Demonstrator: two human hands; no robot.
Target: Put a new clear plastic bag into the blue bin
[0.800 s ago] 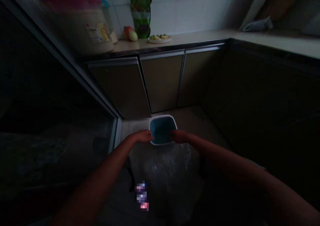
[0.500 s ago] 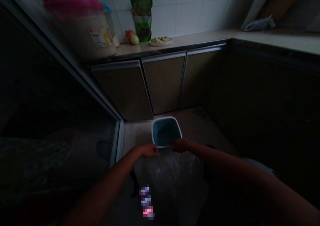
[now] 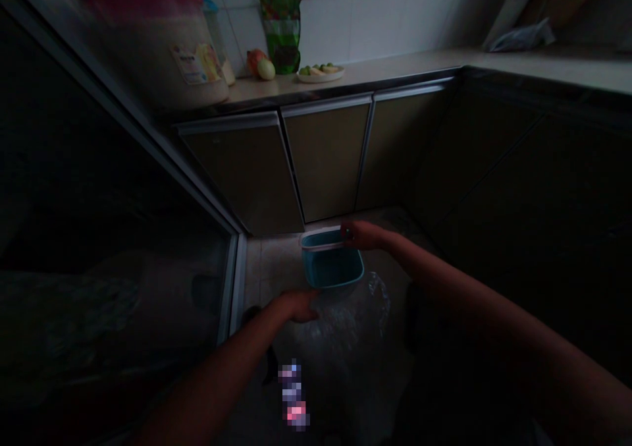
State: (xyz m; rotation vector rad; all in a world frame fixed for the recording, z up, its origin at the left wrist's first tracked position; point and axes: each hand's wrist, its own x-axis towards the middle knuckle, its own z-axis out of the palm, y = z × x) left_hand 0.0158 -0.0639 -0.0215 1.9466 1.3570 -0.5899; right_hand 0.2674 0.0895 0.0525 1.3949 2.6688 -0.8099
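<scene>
Door track (image 3: 237, 288) at far left, dark glass panel (image 3: 113, 235) beyond it. Counter (image 3: 375, 70) runs along the back and turns right, with cabinets (image 3: 326, 156) under it, closed. On the counter, left to right: bin (image 3: 162, 57) with pink lid, jar (image 3: 214, 31), two fruits (image 3: 261, 64), green bag (image 3: 280, 27) against the tile, plate (image 3: 320, 75) of cut fruit, and far right a grey bag (image 3: 521, 37).

Tub (image 3: 332, 268), blue with a white rim, sits low in the corner of the floor, just right of the track and in front of the cabinets. It looks tipped, with the far rim up, but the light is too poor to be sure.

Under your hands is a shiny patch (image 3: 345, 324), water or plastic, can't tell. Blurred item (image 3: 293, 393) nearer you, too pixelated to name.

Left hand (image 3: 299, 306): fingers (image 3: 310, 296) extended and open, holding nothing, just beside the tub's near side. Can't confirm contact.

Right hand (image 3: 363, 235): fingers (image 3: 349, 232) curled over the far rim, gripping it.
</scene>
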